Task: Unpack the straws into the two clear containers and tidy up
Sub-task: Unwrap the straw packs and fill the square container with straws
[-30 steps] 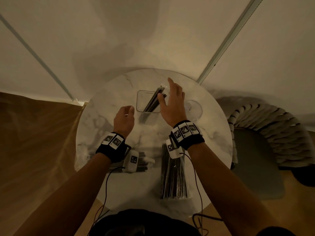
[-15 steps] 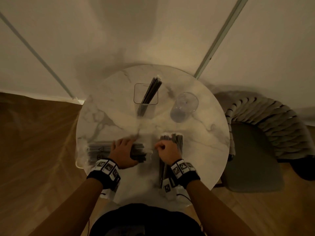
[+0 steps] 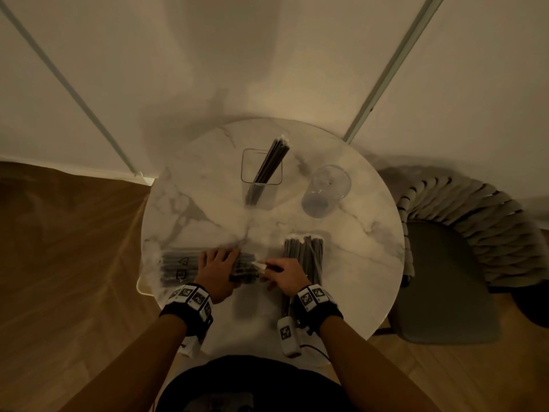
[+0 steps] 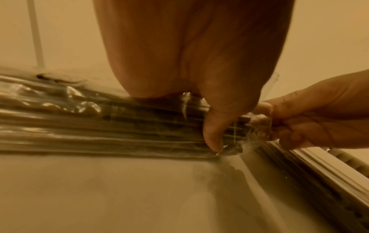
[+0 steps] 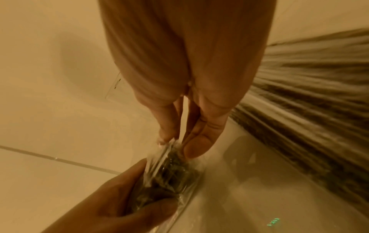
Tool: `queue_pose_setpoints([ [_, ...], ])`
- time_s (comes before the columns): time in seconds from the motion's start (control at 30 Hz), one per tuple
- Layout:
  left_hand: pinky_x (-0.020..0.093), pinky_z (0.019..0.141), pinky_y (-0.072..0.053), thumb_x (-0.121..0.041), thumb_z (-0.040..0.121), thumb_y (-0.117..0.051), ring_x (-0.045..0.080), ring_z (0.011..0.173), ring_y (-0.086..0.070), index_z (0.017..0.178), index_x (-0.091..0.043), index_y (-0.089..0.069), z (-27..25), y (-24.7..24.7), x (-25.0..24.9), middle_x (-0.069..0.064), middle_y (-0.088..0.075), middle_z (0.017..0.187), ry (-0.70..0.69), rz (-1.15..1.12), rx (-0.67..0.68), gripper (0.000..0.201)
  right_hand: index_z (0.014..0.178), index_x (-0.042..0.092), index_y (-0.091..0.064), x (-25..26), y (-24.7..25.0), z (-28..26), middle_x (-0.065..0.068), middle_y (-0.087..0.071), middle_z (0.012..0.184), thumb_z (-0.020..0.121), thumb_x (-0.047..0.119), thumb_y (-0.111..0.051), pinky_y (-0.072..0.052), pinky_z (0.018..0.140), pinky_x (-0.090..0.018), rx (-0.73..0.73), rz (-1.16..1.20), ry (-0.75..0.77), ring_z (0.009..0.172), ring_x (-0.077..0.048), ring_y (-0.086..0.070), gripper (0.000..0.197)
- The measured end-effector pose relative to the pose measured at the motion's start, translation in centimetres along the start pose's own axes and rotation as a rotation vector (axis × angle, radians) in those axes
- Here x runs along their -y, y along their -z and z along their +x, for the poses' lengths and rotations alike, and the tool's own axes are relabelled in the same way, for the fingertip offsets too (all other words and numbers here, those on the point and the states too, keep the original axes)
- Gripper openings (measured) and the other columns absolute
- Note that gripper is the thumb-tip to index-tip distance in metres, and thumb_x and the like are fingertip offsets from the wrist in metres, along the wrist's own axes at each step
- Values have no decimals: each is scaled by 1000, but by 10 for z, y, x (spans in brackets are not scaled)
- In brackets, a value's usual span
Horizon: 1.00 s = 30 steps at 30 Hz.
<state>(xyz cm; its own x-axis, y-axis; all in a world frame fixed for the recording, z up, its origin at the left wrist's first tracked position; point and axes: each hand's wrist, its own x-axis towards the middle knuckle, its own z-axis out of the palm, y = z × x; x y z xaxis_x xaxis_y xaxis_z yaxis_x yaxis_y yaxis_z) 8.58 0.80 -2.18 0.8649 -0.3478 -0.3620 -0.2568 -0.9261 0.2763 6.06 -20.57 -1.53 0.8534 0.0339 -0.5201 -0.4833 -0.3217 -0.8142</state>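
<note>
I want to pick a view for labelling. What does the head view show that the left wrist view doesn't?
Head only: the square container holding straws, the round container, the chair.
Left wrist only: the right hand pinching the wrapper end.
Both: the left hand gripping the straw packet, and a second packet.

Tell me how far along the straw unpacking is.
Partly done. The square container already holds straws; the round container looks empty. Left hand grips one straw pack while right hand pinches its wrapper end. Another pack lies unopened.
</note>
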Motion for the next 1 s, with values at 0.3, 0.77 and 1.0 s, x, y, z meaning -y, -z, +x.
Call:
queue_pose_setpoints([
  [0.3, 54, 117, -10, -52, 80, -65, 31, 140, -19, 154, -27, -15, 1, -3, -1, 2, -24, 153, 4, -14, 26, 93, 102, 13, -80, -1, -16, 0, -4, -78, 93, 80, 26, -82, -53, 79, -11, -209, -200, 85, 85, -8, -69, 26],
  [0.77, 52, 117, -10, -58, 74, -64, 28, 138, -23, 153, -31, -21, 5, -2, 0, -1, -28, 152, 27, -60, 9, 94, 99, 11, -74, -7, 10, 0, -4, -75, 96, 88, 11, -71, -54, 83, -20, -259, -181, 46, 83, -9, -64, 11],
  [1.0, 51, 116, -11, -58, 74, -63, 28, 137, -24, 152, -30, -22, 3, -1, 0, -1, -30, 151, 22, -57, 6, 92, 113, 13, -73, -9, 4, 1, -4, -76, 103, 84, 19, -77, -56, 91, -28, -222, -145, 82, 92, -11, -70, 29],
])
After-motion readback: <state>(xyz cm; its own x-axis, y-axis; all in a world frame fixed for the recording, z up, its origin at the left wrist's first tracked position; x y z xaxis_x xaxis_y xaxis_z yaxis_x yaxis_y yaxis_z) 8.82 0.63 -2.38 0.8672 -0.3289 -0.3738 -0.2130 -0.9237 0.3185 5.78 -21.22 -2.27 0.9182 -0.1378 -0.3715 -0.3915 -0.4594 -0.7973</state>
